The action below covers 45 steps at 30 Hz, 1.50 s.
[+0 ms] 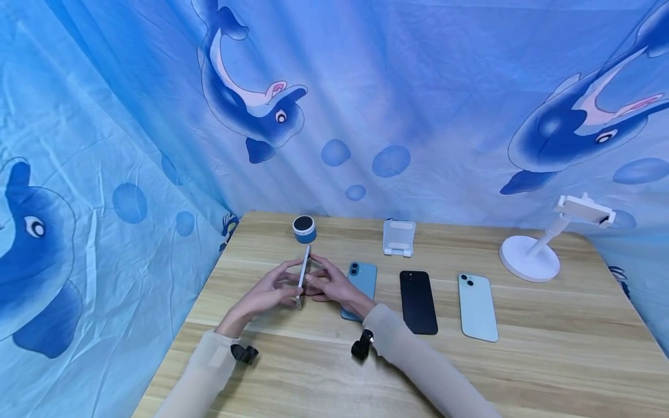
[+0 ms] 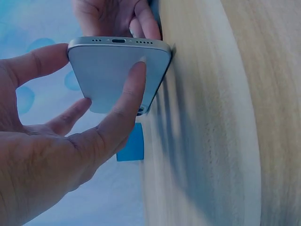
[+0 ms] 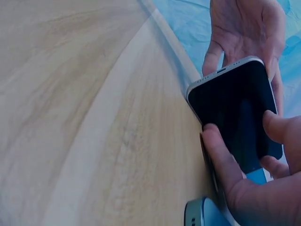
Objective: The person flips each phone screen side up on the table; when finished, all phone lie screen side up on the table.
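Both hands hold a smartphone (image 1: 304, 268) on its long edge at the table's left side, its charging-port end towards me. My left hand (image 1: 268, 292) is on its pale back (image 2: 106, 70), with one finger across the back and others at the edge. On the other side, my right hand (image 1: 334, 284) has its fingertips against the black screen (image 3: 230, 106) and the edges. Whether the lower edge touches the table cannot be told. Beneath my right wrist lies a blue phone (image 1: 367, 277), partly covered, camera side up.
Right of the blue phone lie a black phone (image 1: 418, 302) and a pale green phone (image 1: 478, 307). Along the back stand a small blue round speaker-like thing (image 1: 305, 230), a white folding stand (image 1: 399, 237) and a white round-based phone holder (image 1: 529, 259). A dolphin-print curtain (image 1: 355, 87) hangs behind the table.
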Motion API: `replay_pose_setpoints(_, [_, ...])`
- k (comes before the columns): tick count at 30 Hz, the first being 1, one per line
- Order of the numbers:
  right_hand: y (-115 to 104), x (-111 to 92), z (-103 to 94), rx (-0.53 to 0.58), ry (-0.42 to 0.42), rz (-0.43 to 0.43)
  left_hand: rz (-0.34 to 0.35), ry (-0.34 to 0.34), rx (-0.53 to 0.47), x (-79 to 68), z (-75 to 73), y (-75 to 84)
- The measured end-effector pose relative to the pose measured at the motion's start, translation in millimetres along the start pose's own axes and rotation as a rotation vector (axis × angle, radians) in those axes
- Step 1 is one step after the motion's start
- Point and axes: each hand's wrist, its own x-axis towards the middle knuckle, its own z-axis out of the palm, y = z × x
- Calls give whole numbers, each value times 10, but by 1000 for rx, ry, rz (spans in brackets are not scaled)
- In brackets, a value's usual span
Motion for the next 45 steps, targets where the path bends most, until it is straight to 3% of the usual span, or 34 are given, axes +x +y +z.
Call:
replay_pose_setpoints(11, [-42, -34, 97, -126, 182, 9, 24, 8, -15, -41, -56, -5])
replay_pose_setpoints(18, [-43, -51, 135, -218, 246, 19, 61, -12, -37, -69, -75, -62])
replay_pose_setpoints(32, [-54, -58, 198, -660, 396, -49, 37, 35, 12, -80, -105, -135])
replay_pose_setpoints(37, [-68, -67, 224, -714, 437, -23, -2, 50, 21, -90, -99, -155])
replay_pose_setpoints(45, [-46, -57, 236, -757, 479, -56, -4, 84, 121, -42, -112, -150])
